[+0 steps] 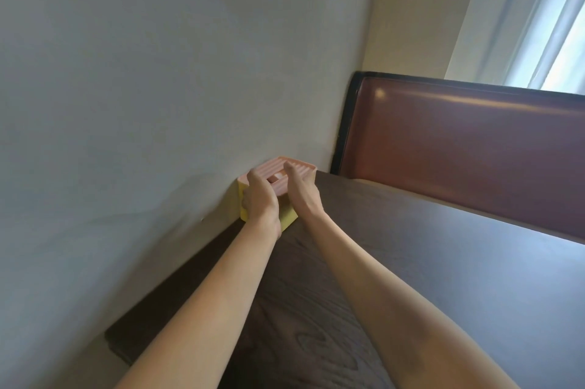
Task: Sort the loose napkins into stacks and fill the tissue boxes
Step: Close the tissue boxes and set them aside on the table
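At centre-left of the frame, the left hand (260,198) curls its fingers (253,178) over the near-left edge of the yellow plastic tissue box with a ribbed pink lid (286,214); just to its right, the right hand (303,190) lays nearly straight fingers on the lid by its slot, not gripping. The box sits on the dark wood-grain surface (411,262), tight against the pale wall (158,72) at the far corner. Its long axis seems to run along the wall, slot facing up. No napkins show, so this looks like fetching a box; next it likely must be drawn nearer and the lid lifted.
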{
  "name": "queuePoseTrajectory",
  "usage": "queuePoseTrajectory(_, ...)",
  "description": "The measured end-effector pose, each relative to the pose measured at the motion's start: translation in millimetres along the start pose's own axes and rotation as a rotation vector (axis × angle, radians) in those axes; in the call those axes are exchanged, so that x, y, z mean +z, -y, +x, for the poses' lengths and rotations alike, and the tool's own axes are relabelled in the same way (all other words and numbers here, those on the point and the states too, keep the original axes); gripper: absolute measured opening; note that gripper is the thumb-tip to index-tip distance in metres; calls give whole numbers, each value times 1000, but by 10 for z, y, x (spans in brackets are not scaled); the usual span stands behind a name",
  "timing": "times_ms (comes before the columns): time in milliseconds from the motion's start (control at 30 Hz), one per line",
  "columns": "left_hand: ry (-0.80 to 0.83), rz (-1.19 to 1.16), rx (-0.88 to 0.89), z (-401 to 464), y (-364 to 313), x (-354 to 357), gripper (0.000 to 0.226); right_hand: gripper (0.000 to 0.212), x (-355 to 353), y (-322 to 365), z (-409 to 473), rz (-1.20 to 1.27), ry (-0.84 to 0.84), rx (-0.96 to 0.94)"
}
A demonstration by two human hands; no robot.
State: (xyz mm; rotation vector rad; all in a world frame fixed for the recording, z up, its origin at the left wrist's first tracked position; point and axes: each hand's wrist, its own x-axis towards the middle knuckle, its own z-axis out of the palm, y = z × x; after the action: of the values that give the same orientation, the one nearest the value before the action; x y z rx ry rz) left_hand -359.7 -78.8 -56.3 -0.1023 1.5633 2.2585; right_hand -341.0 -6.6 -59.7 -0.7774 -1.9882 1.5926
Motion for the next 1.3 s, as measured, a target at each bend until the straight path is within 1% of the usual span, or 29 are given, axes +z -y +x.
queuePoseTrajectory(33,11,-15,13,-81,-35,-7,59,57,-18,27,-25,-13,32,9)
queuePoseTrajectory(67,14,-22,20,-116,-38,-20,53,56,-43,47,-40,-35,60,20)
queuePoseTrajectory(133,29,-22,45,-204,-64,-54,46,61,-98,76,-75,-39,92,45)
queuePoseTrajectory(233,45,-2,52,-312,-103,-83,39,54,-188,72,-135,102,136,96)
queuePoseTrajectory(267,51,5,48,-350,-109,-89,38,50,-211,82,-186,156,143,117)
queuePoseTrajectory(300,54,9,50,-386,-116,-97,38,50,-227,101,-245,200,153,131)
queuePoseTrajectory(367,55,23,60,-461,-116,-113,41,59,-251,120,-348,264,192,137)
queuePoseTrajectory(467,68,62,86,-574,-126,-123,45,63,-298,156,-467,346,225,148)
queuePoseTrajectory(533,59,70,95,-644,-139,-121,47,63,-341,177,-535,365,164,129)
queuePoseTrajectory(633,67,89,79,-820,-134,-86,54,59,-496,214,-716,380,53,43)
queuePoseTrajectory(700,122,110,79,-1041,-114,-4,58,47,-712,267,-957,336,-72,-21)
queuePoseTrajectory(767,194,130,81,-1295,-81,104,59,31,-950,288,-1198,318,-164,-85)
queuePoseTrajectory(867,294,134,58,-1734,-15,320,52,23,-1368,300,-1619,306,-277,-135)
queuePoseTrajectory(1000,426,195,42,-2465,199,631,38,26,-2022,321,-2301,261,-455,-180)
queuePoseTrajectory(1100,535,197,28,-3041,467,880,34,30,-2519,305,-2814,201,-560,-182)
queuePoseTrajectory(1200,626,215,-27,-3647,742,1077,38,35,-3022,230,-3305,178,-671,-182)
queuePoseTrajectory(1300,733,242,-57,-4246,972,1197,51,36,-3476,134,-3740,138,-778,-167)
